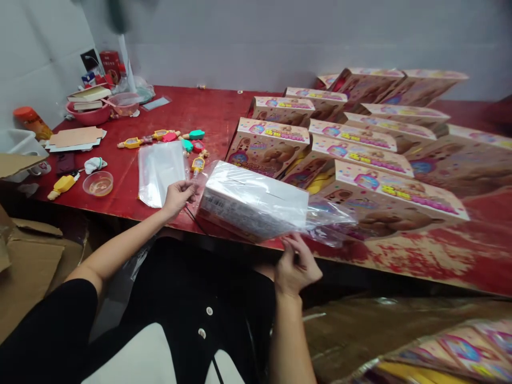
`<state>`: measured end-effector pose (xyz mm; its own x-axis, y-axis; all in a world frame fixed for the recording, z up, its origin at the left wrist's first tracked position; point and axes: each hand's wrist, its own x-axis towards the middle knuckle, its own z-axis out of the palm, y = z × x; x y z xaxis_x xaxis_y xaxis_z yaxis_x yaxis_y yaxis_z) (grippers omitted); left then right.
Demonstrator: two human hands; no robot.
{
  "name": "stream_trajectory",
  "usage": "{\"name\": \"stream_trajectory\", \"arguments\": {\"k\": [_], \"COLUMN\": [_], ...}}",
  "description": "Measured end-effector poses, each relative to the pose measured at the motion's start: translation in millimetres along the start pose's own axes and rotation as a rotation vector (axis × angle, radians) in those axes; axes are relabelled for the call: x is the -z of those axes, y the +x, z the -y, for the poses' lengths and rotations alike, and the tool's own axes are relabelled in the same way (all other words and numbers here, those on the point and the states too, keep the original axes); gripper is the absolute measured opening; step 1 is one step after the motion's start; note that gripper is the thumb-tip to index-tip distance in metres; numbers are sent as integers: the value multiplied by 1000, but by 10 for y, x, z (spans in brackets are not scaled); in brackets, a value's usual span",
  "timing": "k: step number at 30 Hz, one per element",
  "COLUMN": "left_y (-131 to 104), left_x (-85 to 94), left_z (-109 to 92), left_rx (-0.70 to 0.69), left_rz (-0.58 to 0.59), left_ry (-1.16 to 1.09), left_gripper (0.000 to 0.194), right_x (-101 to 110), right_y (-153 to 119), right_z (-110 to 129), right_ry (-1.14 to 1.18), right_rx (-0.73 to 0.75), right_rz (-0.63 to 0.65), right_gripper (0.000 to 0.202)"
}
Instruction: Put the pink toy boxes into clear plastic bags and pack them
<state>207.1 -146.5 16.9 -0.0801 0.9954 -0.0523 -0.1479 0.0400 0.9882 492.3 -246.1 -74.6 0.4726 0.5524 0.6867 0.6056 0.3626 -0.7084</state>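
Left hand (178, 196) and right hand (294, 269) both grip a box (256, 205) mostly inside its plastic bag (326, 218), open end still unsealed, more bags (160, 170) waiting on the surface (216, 114).

White toy box (256, 205), long cardboard carton, lower centre of the frame, held clear of the worktop edge, tilted with its right end lower. Plain white top face, barcode label on the left end face, pink printed edge showing along the bottom. Sleeved in a clear plastic bag (326, 221): film tight and glossy over the box, loose crinkled open end trailing off to the right, overlapping the printed boxes behind it. Bag's left end bunched at the box's left end. Box closed, undamaged as far as visible.
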Motion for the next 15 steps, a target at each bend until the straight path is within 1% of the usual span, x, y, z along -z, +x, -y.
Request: {"name": "stream_trajectory", "arguments": {"k": [2,3,4,5,6,7,8,9,10,11,12,13,14,15], "left_y": [46,73,98,119,129,129,117,97,75,57,51,61,89,131], "left_x": [30,81,153,236,316,374,396,372,299,185,46,-101,-236,-348], "left_z": [195,252,273,255,195,95,-38,-193,-352,-498,-612,-680,-695,-656], "left_rx": [34,53,51,7,-88,-233,-406,-579,-726,-808,-844,-849,-826,-777], "left_rz": [1,-3,-44,-130,-241,-349,-427,-451,-407,-302,-181,-65,30,99], "left_ry": [-8,-5,-1,6,27,63,112,169,230,287,346,412,477,533], "left_gripper": [53,53,53,54,54,54,55,57,58,58,58,60,62,67], "right_x": [-57,-34,20,98,187,273,343,384,391,362,299,211,104,-11], "right_y": [-132,-173,-189,-176,-129,-49,61,194,339,481,606,701,758,775], "right_z": [-89,-91,-52,36,177,367,592,833,1065,1266,1413,1495,1509,1462], "right_ry": [13,0,-29,-70,-116,-161,-194,-208,-219,-222,-245,-277,-312,-341], "right_rx": [-93,-135,-156,-150,-115,-56,17,84,128,148,177,189,171,123], "right_rz": [14,-16,-87,-193,-321,-447,-530,-566,-538,-396,-230,-82,51,141], "right_gripper": [33,34,34,32,31,29,29,28,30,36,42,49,57,65]}}
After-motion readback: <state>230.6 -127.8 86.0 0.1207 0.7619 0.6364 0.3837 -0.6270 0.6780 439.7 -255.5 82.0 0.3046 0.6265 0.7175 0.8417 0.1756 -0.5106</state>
